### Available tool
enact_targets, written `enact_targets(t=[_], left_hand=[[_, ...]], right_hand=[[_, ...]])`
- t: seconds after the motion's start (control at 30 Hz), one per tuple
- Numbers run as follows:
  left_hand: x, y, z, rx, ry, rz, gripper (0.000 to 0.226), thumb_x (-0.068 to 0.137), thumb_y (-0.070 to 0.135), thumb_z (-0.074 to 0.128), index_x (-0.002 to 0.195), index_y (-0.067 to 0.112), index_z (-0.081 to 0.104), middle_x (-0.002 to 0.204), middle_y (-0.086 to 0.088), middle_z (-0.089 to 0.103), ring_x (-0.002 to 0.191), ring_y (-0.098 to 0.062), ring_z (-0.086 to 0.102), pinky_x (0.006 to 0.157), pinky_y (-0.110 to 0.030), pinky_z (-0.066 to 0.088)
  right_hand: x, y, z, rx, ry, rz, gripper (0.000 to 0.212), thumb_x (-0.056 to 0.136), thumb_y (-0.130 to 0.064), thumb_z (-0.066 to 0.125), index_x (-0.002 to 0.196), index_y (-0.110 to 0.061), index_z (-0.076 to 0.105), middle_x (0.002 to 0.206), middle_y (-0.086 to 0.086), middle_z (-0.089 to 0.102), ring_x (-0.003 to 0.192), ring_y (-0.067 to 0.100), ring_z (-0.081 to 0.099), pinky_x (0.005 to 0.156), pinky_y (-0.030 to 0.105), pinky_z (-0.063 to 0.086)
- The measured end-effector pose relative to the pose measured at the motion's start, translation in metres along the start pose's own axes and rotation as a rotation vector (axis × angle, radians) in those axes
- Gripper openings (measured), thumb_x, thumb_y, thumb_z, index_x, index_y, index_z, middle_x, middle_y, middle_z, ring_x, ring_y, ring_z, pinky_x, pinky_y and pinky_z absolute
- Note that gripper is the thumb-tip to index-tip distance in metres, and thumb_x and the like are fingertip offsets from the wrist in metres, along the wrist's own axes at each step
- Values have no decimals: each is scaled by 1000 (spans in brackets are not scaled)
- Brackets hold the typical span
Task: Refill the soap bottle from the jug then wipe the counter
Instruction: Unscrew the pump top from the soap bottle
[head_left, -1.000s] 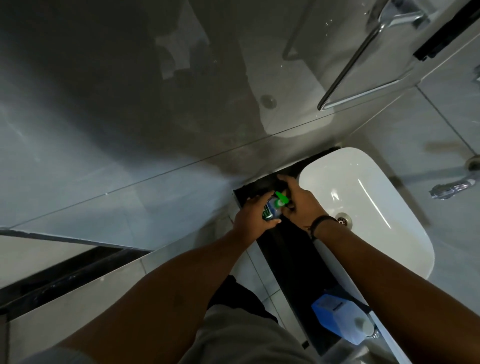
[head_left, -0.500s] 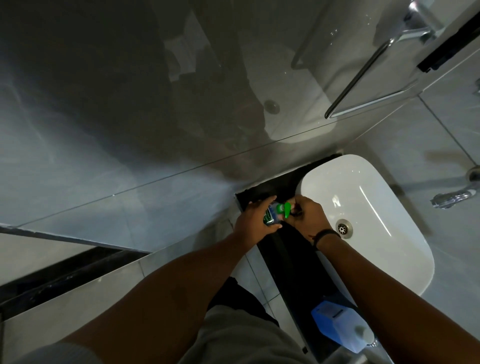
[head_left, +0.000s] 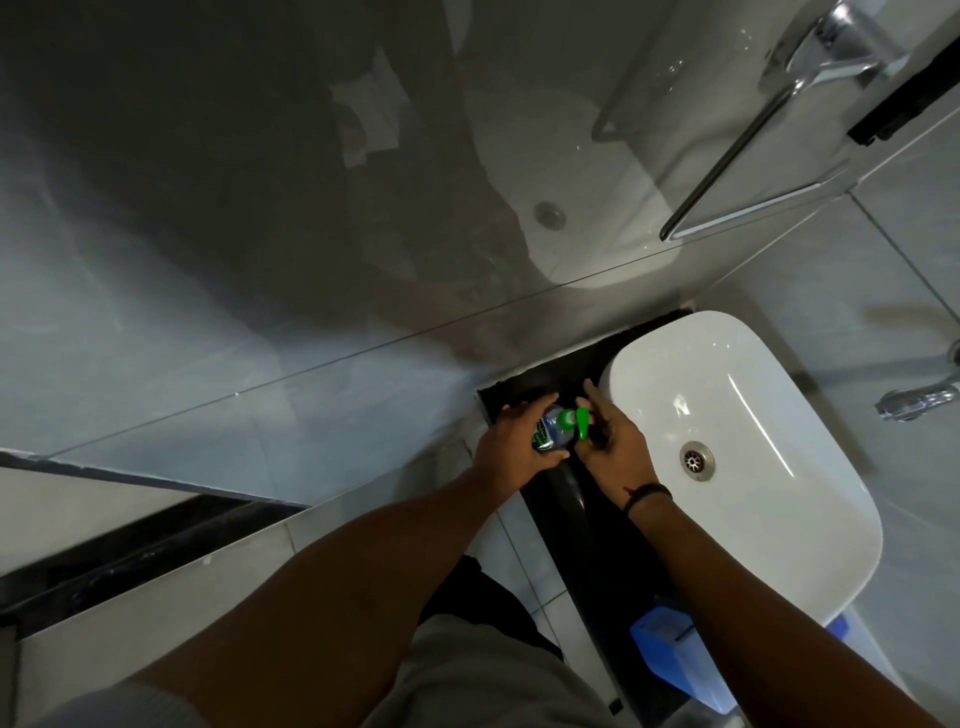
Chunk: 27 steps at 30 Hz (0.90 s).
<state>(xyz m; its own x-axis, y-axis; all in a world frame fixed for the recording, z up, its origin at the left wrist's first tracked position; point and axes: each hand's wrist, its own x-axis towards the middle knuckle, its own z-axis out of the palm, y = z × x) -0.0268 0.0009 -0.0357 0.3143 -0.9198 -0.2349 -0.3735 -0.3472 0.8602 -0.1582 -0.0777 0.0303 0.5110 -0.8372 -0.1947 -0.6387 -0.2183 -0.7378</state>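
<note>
Rotating since the earlier frame, the green pump (head_left: 583, 422) is being unscrewed by the right hand (head_left: 613, 447), fingers pinching it; the left hand (head_left: 511, 439) is gripping the soap bottle (head_left: 553, 427) at the counter's (head_left: 613, 530) far corner. Next: lifting the pump, fetching the jug (head_left: 680, 657).

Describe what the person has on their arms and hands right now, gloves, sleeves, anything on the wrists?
No gloves: both the left hand and the right hand are bare, and both forearms are bare up to the frame's edge, with no sleeves showing. The only thing worn is a thin dark band around the right wrist. No rings or watch can be made out in this dim light.
</note>
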Motion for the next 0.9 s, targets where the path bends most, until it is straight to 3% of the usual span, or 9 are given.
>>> enact_targets(t=[0.13,0.23,0.3,0.43,0.63,0.8,0.9], left_hand=[[0,0,0,-4,-5,-2,93,81,31,90,161,25,43,150,-7,59,139,-27,54,106,-46,56],[0,-1,0,4,3,0,93,81,34,91,161,24,43,150,-7,59,140,-27,53,107,-47,55],[0,-1,0,15,9,5,93,81,36,91,161,25,43,150,-7,59,140,-27,52,106,-46,55],[1,0,0,1,17,0,93,80,40,91,160,26,45,151,-6,58,140,-27,52,110,-47,53],[3,-2,5,24,34,-9,94,80,41,91,160,26,45,151,-4,60,142,-28,52,119,-47,46],[5,-5,7,29,14,-29,98,79,43,91,162,31,40,154,-2,57,146,-30,47,114,-48,50],[5,-8,9,7,26,-16,98,78,41,92,161,30,41,152,-5,59,141,-26,55,109,-43,55]], right_hand=[[-2,1,5,-3,84,30,38,83,-6,79,119,-9,66,109,2,70,101,18,67,78,-2,46],[-5,-2,5,38,127,-5,26,86,-9,77,112,-12,69,103,1,72,92,1,67,77,-1,47],[-8,-6,0,119,144,-36,24,86,-10,78,108,-13,68,102,-1,74,92,-1,68,81,6,50],[-10,-16,-14,255,257,-64,22,86,-14,77,104,-17,66,94,-8,73,90,11,71,83,19,57],[-11,-27,-30,329,445,-79,23,87,-20,77,107,-15,66,90,-16,71,86,5,68,80,14,55],[-24,-22,-49,392,624,-33,26,88,-22,77,106,-8,64,94,6,71,87,20,69,86,25,58],[-37,-6,-49,302,592,-12,20,85,-18,79,96,-17,61,85,1,67,80,22,66,78,23,57]])
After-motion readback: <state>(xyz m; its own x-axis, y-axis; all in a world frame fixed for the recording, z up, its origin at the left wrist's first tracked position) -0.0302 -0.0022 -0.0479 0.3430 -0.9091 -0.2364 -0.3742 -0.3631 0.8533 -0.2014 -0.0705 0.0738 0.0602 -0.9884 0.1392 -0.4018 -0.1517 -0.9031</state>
